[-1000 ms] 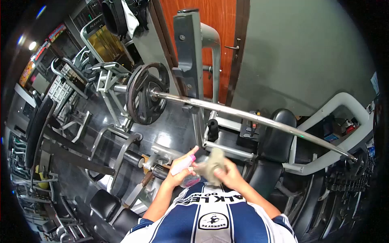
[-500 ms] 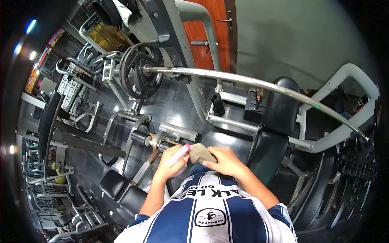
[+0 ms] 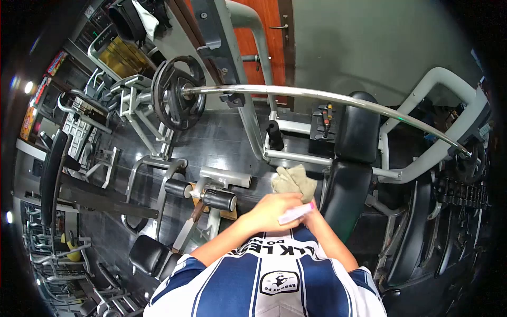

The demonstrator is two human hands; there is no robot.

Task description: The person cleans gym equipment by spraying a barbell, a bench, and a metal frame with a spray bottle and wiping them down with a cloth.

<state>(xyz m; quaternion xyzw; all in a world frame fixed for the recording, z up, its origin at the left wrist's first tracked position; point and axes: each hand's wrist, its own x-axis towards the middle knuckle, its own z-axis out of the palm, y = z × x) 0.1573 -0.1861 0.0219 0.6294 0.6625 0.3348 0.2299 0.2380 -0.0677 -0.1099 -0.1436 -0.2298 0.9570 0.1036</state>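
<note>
My left hand (image 3: 272, 207) reaches across my body to the right and grips a small spray bottle (image 3: 296, 213) with a pink tip, held almost level. My right hand (image 3: 312, 217) is mostly hidden behind the left hand and the bottle; only its wrist shows. A crumpled beige cloth (image 3: 293, 180) sticks up just above both hands, held from below by the right hand. Both hands hover next to the black seat pad (image 3: 342, 196) of a weight bench, in front of my blue and white striped shirt (image 3: 269, 274).
A chrome barbell (image 3: 317, 95) with a black weight plate (image 3: 177, 95) rests on the grey rack above the bench's back pad (image 3: 359, 132). A machine with black roller pads (image 3: 219, 199) stands at lower left. Behind are an orange door (image 3: 261, 31) and more gym machines at left.
My left hand swung the bottle from the left across to the right, over my right hand. The cloth rose and now shows above both hands. The view shifted slightly down and right.
</note>
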